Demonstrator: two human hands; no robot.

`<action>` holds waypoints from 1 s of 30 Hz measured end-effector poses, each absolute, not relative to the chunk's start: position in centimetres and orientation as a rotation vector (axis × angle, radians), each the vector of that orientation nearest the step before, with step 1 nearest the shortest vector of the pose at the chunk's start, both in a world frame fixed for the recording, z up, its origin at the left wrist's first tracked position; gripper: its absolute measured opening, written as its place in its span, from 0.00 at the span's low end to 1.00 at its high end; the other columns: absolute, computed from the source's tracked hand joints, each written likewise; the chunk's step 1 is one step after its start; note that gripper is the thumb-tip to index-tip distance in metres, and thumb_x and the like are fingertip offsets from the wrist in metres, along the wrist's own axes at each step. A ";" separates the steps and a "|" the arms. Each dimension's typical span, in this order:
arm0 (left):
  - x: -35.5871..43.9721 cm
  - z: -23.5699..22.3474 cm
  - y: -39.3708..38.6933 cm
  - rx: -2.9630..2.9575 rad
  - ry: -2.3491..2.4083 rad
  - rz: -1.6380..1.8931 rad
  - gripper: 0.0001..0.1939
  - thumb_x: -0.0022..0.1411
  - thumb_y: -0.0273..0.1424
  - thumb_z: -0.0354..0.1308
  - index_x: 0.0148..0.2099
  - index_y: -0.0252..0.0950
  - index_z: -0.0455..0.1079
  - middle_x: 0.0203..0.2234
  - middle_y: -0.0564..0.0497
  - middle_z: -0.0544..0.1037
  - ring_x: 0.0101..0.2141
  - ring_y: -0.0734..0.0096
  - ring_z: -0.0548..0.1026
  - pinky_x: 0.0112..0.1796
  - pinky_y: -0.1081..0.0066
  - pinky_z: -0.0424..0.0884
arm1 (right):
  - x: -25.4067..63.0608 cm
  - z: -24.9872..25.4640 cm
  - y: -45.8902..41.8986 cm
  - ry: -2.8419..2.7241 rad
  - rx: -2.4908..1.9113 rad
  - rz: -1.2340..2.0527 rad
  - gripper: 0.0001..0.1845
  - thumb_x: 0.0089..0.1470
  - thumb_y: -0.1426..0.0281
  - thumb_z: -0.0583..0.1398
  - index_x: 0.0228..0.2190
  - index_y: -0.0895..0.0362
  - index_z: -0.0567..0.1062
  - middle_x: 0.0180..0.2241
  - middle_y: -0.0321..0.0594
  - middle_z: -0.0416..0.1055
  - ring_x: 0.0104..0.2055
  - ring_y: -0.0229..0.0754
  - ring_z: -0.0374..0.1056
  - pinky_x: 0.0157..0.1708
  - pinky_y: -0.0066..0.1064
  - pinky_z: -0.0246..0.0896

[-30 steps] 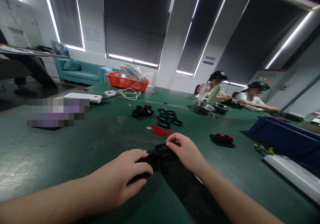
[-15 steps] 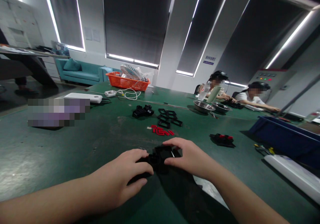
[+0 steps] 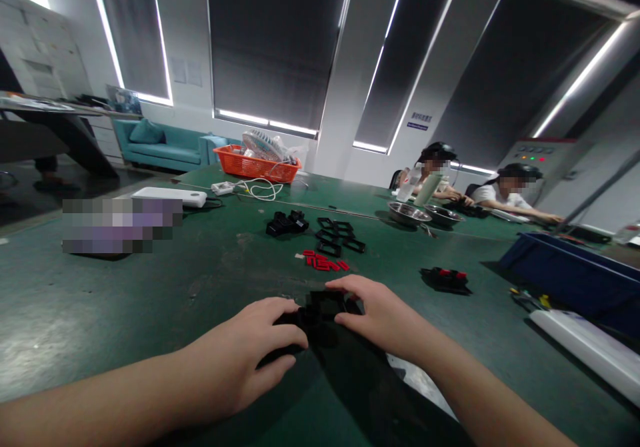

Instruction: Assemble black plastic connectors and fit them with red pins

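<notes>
In the head view, my left hand point(image 3: 255, 350) is closed around a black plastic part point(image 3: 309, 316), most of it hidden under my fingers. My right hand point(image 3: 377, 310) pinches a black rectangular frame point(image 3: 327, 295) between thumb and fingers, right beside that part. Whether the two pieces are joined, I cannot tell. Just beyond my hands lie small red plastic pieces point(image 3: 323, 261) in a loose group. Behind them are several more black frames point(image 3: 329, 248) and a cluster of black plastic parts point(image 3: 287, 223). A black part with red pieces point(image 3: 445, 279) rests to the right.
An orange basket point(image 3: 257, 166) with a fan stands at the back. Metal bowls point(image 3: 409, 215) are at the far right, near two people. A blue bin point(image 3: 575, 267) and a long white object point(image 3: 590, 347) sit on the right. A white device point(image 3: 170, 197) lies on the left.
My right thumb has shifted slightly along the black frame. My left hand keeps almost the same position, and the view has moved a little.
</notes>
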State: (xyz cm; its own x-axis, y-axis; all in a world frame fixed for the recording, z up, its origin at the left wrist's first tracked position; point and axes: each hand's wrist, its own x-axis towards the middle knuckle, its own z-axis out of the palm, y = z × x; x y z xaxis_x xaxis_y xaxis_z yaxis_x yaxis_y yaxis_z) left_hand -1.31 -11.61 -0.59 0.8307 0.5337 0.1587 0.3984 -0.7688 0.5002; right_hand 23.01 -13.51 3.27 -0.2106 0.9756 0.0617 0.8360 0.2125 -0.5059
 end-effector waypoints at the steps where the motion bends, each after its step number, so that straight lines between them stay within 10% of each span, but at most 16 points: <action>1: -1.3 -0.6 -11.6 2.552 0.686 0.418 0.16 0.64 0.26 0.55 0.51 0.47 0.73 0.59 0.46 0.66 0.60 0.50 0.63 0.59 0.49 0.61 | 23.1 3.2 -13.5 -2.129 -1.690 0.523 0.24 0.47 0.79 0.64 0.47 0.56 0.76 0.50 0.46 0.75 0.52 0.50 0.69 0.52 0.46 0.62; 16: -1.7 -0.1 -11.9 2.442 0.831 0.663 0.07 0.62 0.27 0.54 0.43 0.40 0.65 0.65 0.43 0.56 0.63 0.52 0.59 0.58 0.49 0.61 | 22.4 3.2 -13.7 -2.010 -1.499 0.383 0.24 0.49 0.76 0.62 0.50 0.55 0.73 0.48 0.45 0.74 0.47 0.47 0.70 0.46 0.40 0.67; 30: -1.1 -1.3 -10.5 2.294 0.989 0.810 0.29 0.56 0.33 0.61 0.59 0.37 0.62 0.55 0.40 0.71 0.56 0.51 0.69 0.57 0.49 0.63 | 20.7 2.7 -15.2 -2.200 -1.295 0.430 0.25 0.50 0.75 0.62 0.51 0.53 0.71 0.49 0.42 0.73 0.51 0.46 0.68 0.53 0.38 0.62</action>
State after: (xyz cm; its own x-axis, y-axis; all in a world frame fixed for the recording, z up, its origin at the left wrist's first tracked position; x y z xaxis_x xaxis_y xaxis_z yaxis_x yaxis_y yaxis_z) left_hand -1.10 -10.46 -1.26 0.5566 0.7675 0.3182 0.4632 -0.6046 0.6480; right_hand 20.70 -15.23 2.72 -0.3882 0.8741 0.2921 0.6996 0.4858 -0.5240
